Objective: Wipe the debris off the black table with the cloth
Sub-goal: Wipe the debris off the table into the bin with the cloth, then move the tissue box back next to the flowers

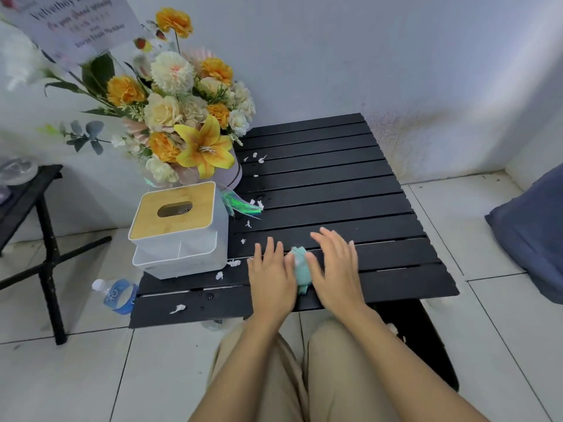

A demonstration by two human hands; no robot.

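Debris point(234, 263) nr tissue box point(179, 233), flowers point(189, 102)

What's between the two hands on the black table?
Head view: the bunched teal cloth lies on the table between the left hand and the right hand.

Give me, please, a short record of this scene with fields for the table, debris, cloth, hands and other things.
table: black slatted table, water drops near front edge
debris: white scraps scattered over its left part
cloth: teal cloth, bunched between both hands
left hand: fingers straight, at cloth's left side
right hand: fingers straight, at cloth's right side
other: tissue box and flower arrangement on table's left; water bottle on floor
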